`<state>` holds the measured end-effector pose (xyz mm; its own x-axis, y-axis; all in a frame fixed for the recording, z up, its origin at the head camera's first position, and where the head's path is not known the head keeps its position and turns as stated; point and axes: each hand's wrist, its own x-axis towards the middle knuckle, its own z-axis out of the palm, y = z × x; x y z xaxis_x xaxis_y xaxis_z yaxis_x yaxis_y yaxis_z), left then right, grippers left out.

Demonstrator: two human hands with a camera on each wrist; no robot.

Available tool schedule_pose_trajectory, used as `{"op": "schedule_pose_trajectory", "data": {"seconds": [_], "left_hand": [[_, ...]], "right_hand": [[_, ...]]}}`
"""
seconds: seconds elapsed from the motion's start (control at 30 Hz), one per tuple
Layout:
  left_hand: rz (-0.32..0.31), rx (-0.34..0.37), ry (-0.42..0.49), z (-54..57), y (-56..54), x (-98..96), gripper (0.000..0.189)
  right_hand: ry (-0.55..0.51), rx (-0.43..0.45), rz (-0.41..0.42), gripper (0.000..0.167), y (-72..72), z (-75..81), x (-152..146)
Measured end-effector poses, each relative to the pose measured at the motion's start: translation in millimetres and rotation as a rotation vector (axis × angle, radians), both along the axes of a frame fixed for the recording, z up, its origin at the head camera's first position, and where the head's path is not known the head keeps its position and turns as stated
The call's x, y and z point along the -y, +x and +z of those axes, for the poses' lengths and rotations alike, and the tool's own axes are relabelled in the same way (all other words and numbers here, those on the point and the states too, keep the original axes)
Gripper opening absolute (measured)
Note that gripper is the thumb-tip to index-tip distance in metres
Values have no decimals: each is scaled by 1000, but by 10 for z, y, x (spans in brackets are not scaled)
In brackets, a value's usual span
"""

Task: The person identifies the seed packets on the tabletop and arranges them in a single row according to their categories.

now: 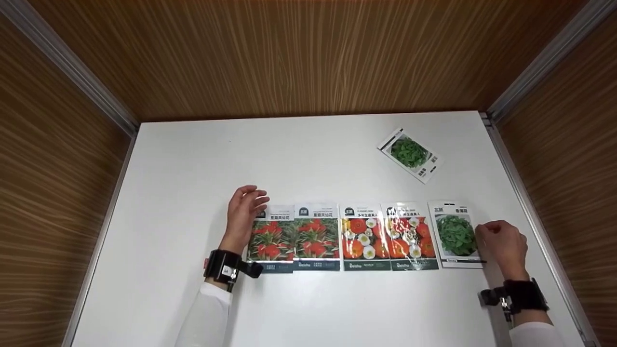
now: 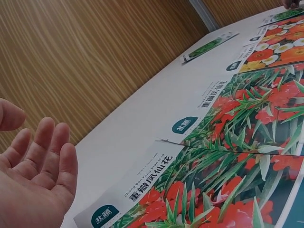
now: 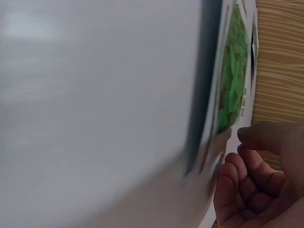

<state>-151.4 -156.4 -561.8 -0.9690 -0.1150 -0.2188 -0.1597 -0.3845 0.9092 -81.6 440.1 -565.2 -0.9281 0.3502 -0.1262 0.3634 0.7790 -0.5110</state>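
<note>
My left hand (image 1: 242,214), fingers loosely bent, hovers at the upper left corner of the leftmost red-flowered seed packet (image 1: 271,243). It holds nothing; in the left wrist view the palm and fingers (image 2: 68,166) are bare. To the far right, my right hand (image 1: 503,241) is beside a green-leaf seed packet (image 1: 455,235), its curled fingertips right at the packet's right edge. A small gap shows between thumb and index finger in the right wrist view, where the green-leaf packet (image 3: 232,76) appears at a steep angle, blurred.
Between them lie a second red-flowered packet (image 1: 316,241) and two poppy packets (image 1: 365,241) (image 1: 411,241), upright in the same row. Another green-leaf packet (image 1: 409,153) lies slanted farther back. Wooden panels (image 1: 308,58) enclose the white table (image 1: 308,159) at back and sides.
</note>
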Motion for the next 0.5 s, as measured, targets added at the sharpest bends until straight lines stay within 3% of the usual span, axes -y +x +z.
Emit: {"op": "schedule_pose_trajectory", "data": {"seconds": [0.13,0.33,0.5], "left_hand": [[10,-1,4,-9,6,10,30],[-2,-22,-45,-19,26,3,31],[-5,-40,-84,-36,80,-6,26]], "right_hand": [[13,-85,13,42,-235,115,81],[2,-202,87,39,-800,243,376],[-2,-266,178,36,-1259,224,624]]}}
